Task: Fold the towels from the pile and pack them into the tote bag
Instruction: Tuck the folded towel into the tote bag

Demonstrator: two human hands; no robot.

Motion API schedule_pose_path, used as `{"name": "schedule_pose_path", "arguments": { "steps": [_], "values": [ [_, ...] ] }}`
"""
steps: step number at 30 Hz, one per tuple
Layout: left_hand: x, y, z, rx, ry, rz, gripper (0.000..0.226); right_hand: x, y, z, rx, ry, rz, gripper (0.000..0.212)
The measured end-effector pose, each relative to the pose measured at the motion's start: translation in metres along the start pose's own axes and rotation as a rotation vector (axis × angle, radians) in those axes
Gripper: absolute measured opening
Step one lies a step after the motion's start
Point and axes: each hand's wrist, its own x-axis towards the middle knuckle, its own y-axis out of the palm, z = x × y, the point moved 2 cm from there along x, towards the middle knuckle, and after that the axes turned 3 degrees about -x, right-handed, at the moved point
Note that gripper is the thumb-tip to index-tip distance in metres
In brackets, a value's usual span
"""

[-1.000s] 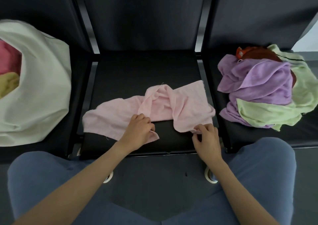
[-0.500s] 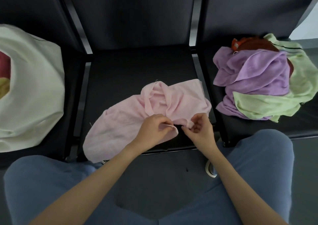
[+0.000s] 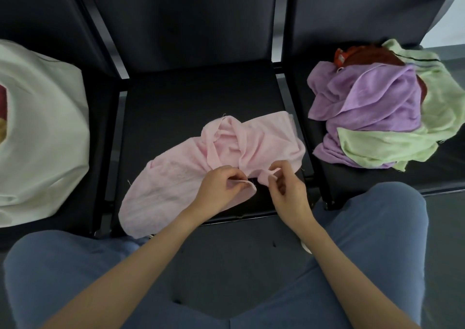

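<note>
A soft pink towel [image 3: 201,167] lies all crumpled on the middle black chair seat [image 3: 201,97], and its left end hangs over the seat's front edge. Both hands are at the towel's near edge, close to the front of the seat. The left hand [image 3: 219,186] and the right hand [image 3: 285,187] are almost together, each pinching a bit of the towel's edge with curled fingers.

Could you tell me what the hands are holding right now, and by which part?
Both the left hand and right hand pinch the pink towel along its near edge.
</note>
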Motion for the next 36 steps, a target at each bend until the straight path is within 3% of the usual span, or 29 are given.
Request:
{"name": "schedule_pose_path", "arguments": {
  "steps": [8,14,17,20,24,28,36],
  "values": [
    [0.002,0.002,0.005,-0.019,-0.017,-0.017,0.008,-0.002,0.006,-0.001,0.090,-0.009,0.148,0.020],
    [0.005,0.006,0.007,-0.047,-0.012,0.014,0.006,-0.001,0.008,-0.001,0.059,-0.036,0.138,0.005],
    [0.010,0.004,0.004,-0.113,-0.049,0.046,0.012,0.001,0.008,-0.005,0.044,-0.006,0.121,0.008],
    [0.036,-0.014,0.004,-0.129,-0.159,-0.127,0.024,0.001,0.006,-0.004,0.043,0.020,0.107,0.007],
    [0.100,-0.047,0.023,0.090,-0.274,-0.312,0.019,0.001,0.007,-0.005,-0.001,0.045,0.088,0.011],
    [0.146,-0.055,0.033,0.223,-0.343,-0.275,0.019,0.003,0.007,-0.009,-0.019,0.061,0.056,0.015],
    [0.172,-0.044,0.034,0.194,-0.550,-0.107,0.019,0.006,0.005,-0.014,0.020,0.065,0.089,0.013]
  ]
}}
